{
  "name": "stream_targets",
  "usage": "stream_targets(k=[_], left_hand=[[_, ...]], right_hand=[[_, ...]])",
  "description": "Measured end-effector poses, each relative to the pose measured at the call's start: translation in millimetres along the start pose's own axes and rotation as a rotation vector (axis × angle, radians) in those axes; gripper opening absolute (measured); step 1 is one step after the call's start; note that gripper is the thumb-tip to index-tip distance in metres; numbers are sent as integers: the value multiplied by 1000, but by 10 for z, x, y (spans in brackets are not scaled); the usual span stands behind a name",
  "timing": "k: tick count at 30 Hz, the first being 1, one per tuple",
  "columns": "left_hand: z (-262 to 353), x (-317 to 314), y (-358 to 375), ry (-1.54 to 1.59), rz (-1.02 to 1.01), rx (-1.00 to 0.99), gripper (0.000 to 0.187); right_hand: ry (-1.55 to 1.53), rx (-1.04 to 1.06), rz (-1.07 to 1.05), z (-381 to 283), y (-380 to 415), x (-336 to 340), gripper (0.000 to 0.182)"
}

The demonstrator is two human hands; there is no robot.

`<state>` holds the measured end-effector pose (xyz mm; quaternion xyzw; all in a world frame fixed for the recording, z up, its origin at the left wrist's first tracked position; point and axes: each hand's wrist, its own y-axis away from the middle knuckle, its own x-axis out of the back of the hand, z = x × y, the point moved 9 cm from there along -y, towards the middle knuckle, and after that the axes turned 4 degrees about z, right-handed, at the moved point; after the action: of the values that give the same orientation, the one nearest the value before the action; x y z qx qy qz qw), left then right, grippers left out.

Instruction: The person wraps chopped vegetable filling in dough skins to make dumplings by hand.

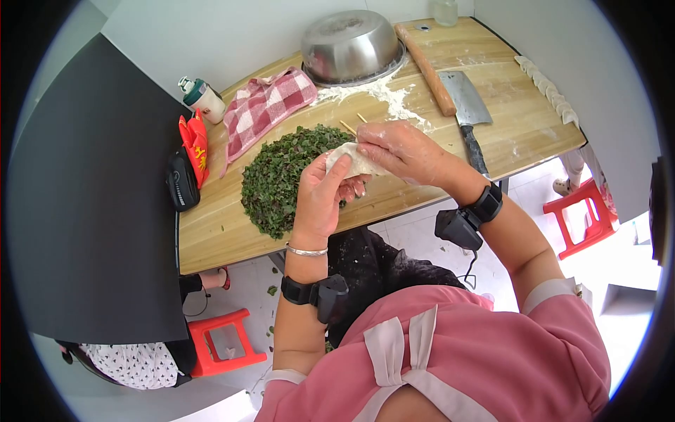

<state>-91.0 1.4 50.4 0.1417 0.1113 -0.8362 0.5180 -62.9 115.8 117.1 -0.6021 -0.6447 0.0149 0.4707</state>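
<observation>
Above the tabletop [211, 232], beside the greens [278, 179], the left hand [320, 197] cups a dough wrapper [349, 159], fingers [337, 172] curled loosely under it. The right hand [401, 151] pinches the wrapper's upper edge, its floury fingers [369, 145] closed on the dough. A cleaver [467, 105] lies nearby.

Pale walls, wooden worktop [211, 232] set into the corner, white tiled floor [633, 267] in bright light, red plastic stools [225, 344] below
</observation>
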Motion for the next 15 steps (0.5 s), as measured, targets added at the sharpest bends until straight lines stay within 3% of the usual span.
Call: stream_targets(k=[3, 8, 15], left_hand=[[-34, -59, 22, -69, -76, 43, 23], [35, -14, 15, -12, 24, -18, 23], [-22, -51, 20, -41, -18, 30, 24]], right_hand=[[-59, 32, -43, -80, -17, 6, 24], [-101, -146, -110, 170, -20, -10, 24], [-79, 5, -39, -13, -9, -38, 22]])
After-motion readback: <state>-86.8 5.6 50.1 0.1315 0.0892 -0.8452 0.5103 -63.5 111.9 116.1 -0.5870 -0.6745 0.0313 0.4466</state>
